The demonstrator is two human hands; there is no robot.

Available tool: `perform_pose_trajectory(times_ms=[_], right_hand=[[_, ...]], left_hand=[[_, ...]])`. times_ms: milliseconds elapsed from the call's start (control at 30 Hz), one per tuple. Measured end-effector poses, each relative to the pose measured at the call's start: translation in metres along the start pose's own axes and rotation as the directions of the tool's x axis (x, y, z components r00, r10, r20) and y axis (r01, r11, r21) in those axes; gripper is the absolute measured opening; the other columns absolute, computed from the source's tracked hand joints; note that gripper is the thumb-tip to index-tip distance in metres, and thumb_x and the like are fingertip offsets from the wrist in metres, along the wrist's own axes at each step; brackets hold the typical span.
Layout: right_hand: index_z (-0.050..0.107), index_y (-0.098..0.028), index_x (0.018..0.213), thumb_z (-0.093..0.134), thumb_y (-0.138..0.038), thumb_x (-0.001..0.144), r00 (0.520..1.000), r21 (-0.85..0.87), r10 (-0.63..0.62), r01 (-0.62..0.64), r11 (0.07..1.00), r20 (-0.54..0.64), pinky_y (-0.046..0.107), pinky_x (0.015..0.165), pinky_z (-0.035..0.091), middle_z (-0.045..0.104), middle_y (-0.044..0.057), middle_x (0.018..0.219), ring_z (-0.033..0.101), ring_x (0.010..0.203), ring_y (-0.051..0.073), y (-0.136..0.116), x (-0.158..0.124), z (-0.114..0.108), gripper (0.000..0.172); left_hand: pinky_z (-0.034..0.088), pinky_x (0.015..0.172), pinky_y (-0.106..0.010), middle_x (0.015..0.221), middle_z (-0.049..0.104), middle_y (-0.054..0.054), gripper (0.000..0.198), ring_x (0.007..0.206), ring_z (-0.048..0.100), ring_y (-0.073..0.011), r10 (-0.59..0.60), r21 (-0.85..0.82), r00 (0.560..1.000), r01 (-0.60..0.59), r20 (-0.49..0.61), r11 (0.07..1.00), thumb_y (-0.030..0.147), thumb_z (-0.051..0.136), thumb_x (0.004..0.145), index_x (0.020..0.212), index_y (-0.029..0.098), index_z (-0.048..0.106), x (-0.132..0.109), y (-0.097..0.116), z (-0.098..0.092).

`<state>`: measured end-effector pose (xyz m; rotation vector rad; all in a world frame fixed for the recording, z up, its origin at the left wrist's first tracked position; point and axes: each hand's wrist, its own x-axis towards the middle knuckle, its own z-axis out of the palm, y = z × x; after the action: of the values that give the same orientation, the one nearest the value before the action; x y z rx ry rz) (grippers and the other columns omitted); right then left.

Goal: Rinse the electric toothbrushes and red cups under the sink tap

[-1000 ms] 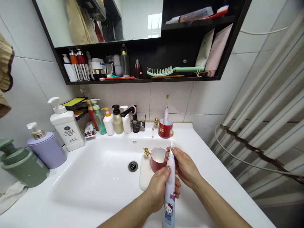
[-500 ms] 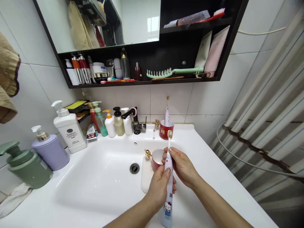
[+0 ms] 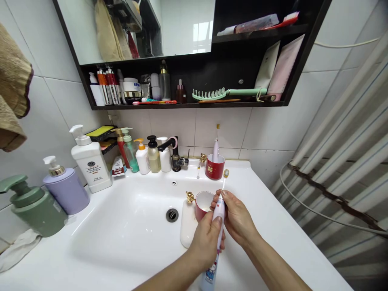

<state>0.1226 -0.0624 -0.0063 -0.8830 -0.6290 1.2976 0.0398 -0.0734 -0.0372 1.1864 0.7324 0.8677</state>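
Observation:
An electric toothbrush [image 3: 220, 208] with a cartoon cat on its pale handle slants up over the sink's right side. Wrapped round the handle's middle is my left hand [image 3: 206, 239], its thumb lying along the front. My right hand [image 3: 238, 214] pinches the brush near its neck, where the white brush head [image 3: 226, 173] joins the handle. Just behind my fingers a red cup [image 3: 200, 209] with a gold handle and white inside stands on a white soap-dish-like tray [image 3: 186, 228], partly hidden. A second red cup [image 3: 214, 169] on the back ledge holds another electric toothbrush [image 3: 216, 149].
The white sink basin [image 3: 127, 226] has a black tap [image 3: 175, 155] at its back. Several pump bottles, including a purple one [image 3: 67, 190] and a green one [image 3: 38, 210], line the left side. A dark cabinet [image 3: 178, 106] overhangs; pipes [image 3: 342, 161] run at right.
The camera view has shifted slightly. The toothbrush now leans more to the right at its top, both hands still on it.

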Motion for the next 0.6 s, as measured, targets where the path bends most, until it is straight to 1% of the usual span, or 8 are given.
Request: perform_pose_trajectory(times_ms=[67, 200, 267, 367, 500, 533, 600], right_hand=[[0.046, -0.018, 0.068, 0.049, -0.028, 0.065, 1.000, 0.005, -0.018, 0.018, 1.000, -0.014, 0.017, 0.042, 0.035, 0.050, -0.005, 0.054, 0.048, 0.047, 0.006, 0.0009, 0.0000, 0.0003, 0.011], [0.047, -0.018, 0.067, 0.048, -0.029, 0.065, 1.000, 0.035, 0.019, -0.019, 0.999, 0.015, 0.019, 0.044, 0.036, 0.050, -0.005, 0.052, 0.048, 0.047, 0.007, 0.0024, 0.0014, -0.0020, 0.011], [0.047, -0.019, 0.067, 0.048, -0.028, 0.066, 0.999, 0.046, 0.034, -0.035, 0.998, 0.033, 0.019, 0.045, 0.036, 0.050, -0.005, 0.052, 0.048, 0.047, 0.007, 0.0017, 0.0015, -0.0025, 0.010], [0.047, -0.018, 0.067, 0.047, -0.027, 0.066, 1.000, 0.035, 0.010, -0.011, 0.999, 0.025, 0.019, 0.044, 0.036, 0.050, -0.005, 0.053, 0.048, 0.048, 0.006, -0.0006, 0.0002, -0.0006, 0.009], [0.047, -0.018, 0.066, 0.047, -0.027, 0.067, 1.000, 0.054, 0.006, -0.007, 0.999, 0.015, 0.018, 0.042, 0.034, 0.050, -0.005, 0.054, 0.047, 0.047, 0.006, -0.0016, -0.0010, 0.0011, 0.009], [0.047, -0.018, 0.065, 0.046, -0.027, 0.067, 1.000, 0.064, 0.013, -0.014, 0.998, 0.019, 0.018, 0.041, 0.033, 0.050, -0.005, 0.053, 0.047, 0.047, 0.006, -0.0013, -0.0006, 0.0006, 0.010], [0.046, -0.018, 0.065, 0.046, -0.027, 0.067, 0.999, 0.072, 0.028, -0.029, 0.997, 0.016, 0.018, 0.039, 0.031, 0.049, -0.005, 0.051, 0.047, 0.047, 0.007, -0.0005, 0.0008, -0.0008, 0.010]], left_hand=[[0.026, 0.036, -0.018, 0.049, 0.037, 0.006, 0.030, 0.037, 0.033, -0.0040, 0.014, 0.032, 0.999, -0.013, -0.030, 0.999, 0.043, 0.035, 0.067, 0.081, 0.016, 0.039, -0.0001, -0.0006, 0.0001], [0.026, 0.035, -0.019, 0.047, 0.038, 0.005, 0.030, 0.034, 0.035, -0.0049, -0.075, -0.093, 0.997, 0.076, 0.013, 0.993, 0.045, 0.031, 0.068, 0.072, 0.016, 0.037, 0.0002, -0.0005, 0.0023], [0.026, 0.034, -0.019, 0.046, 0.038, 0.005, 0.030, 0.033, 0.035, -0.0050, -0.094, -0.118, 0.996, 0.094, 0.002, 0.989, 0.046, 0.029, 0.068, 0.069, 0.017, 0.036, 0.0000, 0.0000, 0.0040], [0.026, 0.035, -0.019, 0.045, 0.036, 0.006, 0.031, 0.033, 0.034, -0.0045, -0.058, -0.063, 0.997, 0.055, -0.047, 0.996, 0.046, 0.028, 0.068, 0.070, 0.016, 0.037, -0.0012, -0.0001, 0.0053], [0.026, 0.036, -0.018, 0.047, 0.036, 0.006, 0.031, 0.036, 0.034, -0.0042, -0.004, 0.023, 0.998, 0.005, -0.063, 1.000, 0.045, 0.031, 0.068, 0.075, 0.017, 0.039, -0.0021, -0.0010, 0.0042], [0.026, 0.036, -0.018, 0.047, 0.036, 0.006, 0.030, 0.036, 0.034, -0.0042, -0.008, 0.020, 0.998, 0.009, -0.057, 1.000, 0.046, 0.032, 0.068, 0.075, 0.017, 0.039, -0.0019, -0.0010, 0.0039], [0.026, 0.035, -0.018, 0.046, 0.036, 0.006, 0.031, 0.034, 0.034, -0.0043, -0.052, -0.029, 0.998, 0.051, -0.029, 0.998, 0.047, 0.032, 0.067, 0.071, 0.017, 0.037, -0.0010, -0.0008, 0.0039]])
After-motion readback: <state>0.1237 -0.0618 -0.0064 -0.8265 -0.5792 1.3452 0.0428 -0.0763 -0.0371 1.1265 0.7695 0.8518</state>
